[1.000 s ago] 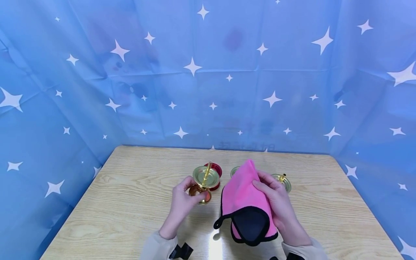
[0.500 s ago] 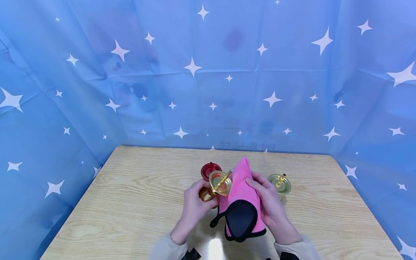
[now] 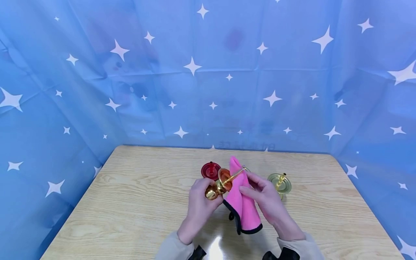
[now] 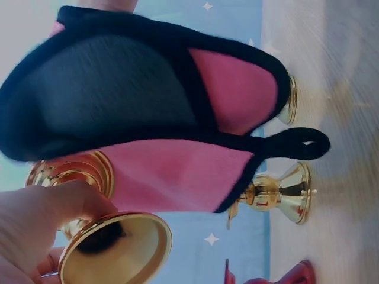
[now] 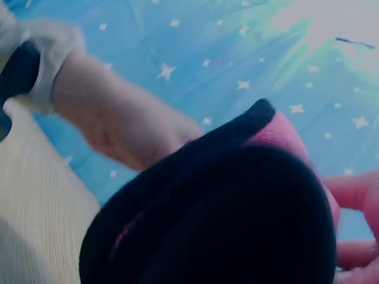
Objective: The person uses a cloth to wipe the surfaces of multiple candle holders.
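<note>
My left hand [image 3: 199, 200] grips a shiny gold candlestick [image 3: 212, 192] by its stem, tilted so that its dish and thin upright point right. In the left wrist view, the hollow underside of its base [image 4: 139, 248] faces the camera. My right hand [image 3: 271, 204] holds a pink cloth [image 3: 250, 213] with black edging, a hanging loop and a dark patch, pinched between thumb and fingers. Folds of the cloth lie against the candlestick's upright and dish. From the right wrist, the cloth's dark side [image 5: 237, 219] fills much of the view and hides the candlestick.
A red candlestick [image 3: 210, 170] stands on the wooden table [image 3: 130, 195] just behind my left hand. Another gold candlestick [image 3: 280, 183] stands behind my right hand. A further gold candlestick [image 4: 296, 192] shows below the cloth in the left wrist view. A blue star-patterned curtain [image 3: 240, 86] borders the table.
My left hand has moved right, tipping the candlestick from upright toward the cloth. My right hand has shifted slightly left, bringing the cloth over the candlestick's upright.
</note>
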Available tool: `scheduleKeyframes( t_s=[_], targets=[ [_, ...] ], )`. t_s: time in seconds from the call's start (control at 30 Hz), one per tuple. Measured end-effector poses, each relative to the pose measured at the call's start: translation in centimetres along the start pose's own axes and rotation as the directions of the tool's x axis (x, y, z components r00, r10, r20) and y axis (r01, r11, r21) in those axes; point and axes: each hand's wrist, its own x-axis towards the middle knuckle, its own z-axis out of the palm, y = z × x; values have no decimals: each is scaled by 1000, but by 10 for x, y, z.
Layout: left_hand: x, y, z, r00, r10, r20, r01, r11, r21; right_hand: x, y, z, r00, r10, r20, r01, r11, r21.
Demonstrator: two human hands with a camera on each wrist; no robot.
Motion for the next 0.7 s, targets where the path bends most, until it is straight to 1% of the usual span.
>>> scheduleKeyframes(
  t_s=[0.07, 0.1, 0.17, 0.23, 0.37, 0.53, 0.7],
  targets=[
    [1, 2, 2, 999, 40, -9, -40, 998, 44, 2, 3, 1, 999, -23, -36, 19, 995, -96],
    [1, 3, 4, 998, 57, -12, -56, 996, 66, 3, 4, 2, 997, -31, -67, 22, 991, -134],
    [1, 5, 6, 996, 83, -12, -82, 992, 99, 4, 6, 4, 991, -45, -129, 22, 984, -174],
    [2, 6, 7, 995, 102, -11, -100, 988, 118, 6, 9, 6, 982, -54, -179, 19, 982, -190],
    [3, 5, 7, 994, 112, 3, -111, 984, 137, 7, 12, 9, 963, -46, -266, 7, 990, -144],
    [3, 4, 6, 994, 104, 25, -106, 984, 146, 8, 14, 9, 944, -57, -325, 29, 995, -92],
    [3, 3, 5, 995, 93, 44, -98, 986, 135, 8, 9, 2, 929, -26, -370, 46, 998, 46]
  ],
)
